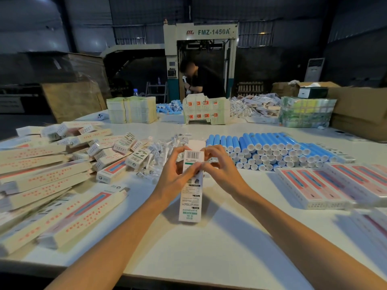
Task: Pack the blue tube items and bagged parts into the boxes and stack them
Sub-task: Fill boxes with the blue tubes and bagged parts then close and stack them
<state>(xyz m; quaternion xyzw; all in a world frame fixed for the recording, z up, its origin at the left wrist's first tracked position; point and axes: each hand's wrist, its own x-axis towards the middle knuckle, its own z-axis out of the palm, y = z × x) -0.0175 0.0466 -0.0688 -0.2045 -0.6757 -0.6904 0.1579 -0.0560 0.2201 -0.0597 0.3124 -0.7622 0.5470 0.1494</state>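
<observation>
Two hands [178,170] [219,166], fingers pinching slim cardboard box [190,197], glossy tubes [272,151]

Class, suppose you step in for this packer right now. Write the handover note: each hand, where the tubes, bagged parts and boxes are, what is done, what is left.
Left hand: grips the long box near its top end.
Right hand: pinches the same box's top end, at the flaps.
Blue tubes: stacked on the table, right of the hands.
Bagged parts: heap just left of the box.
Done: a row of boxes at right and a loose pile of boxes at left; which are filled cannot be told.
Left: close this box, stack it, keep packing; many tubes are unpacked.
</observation>
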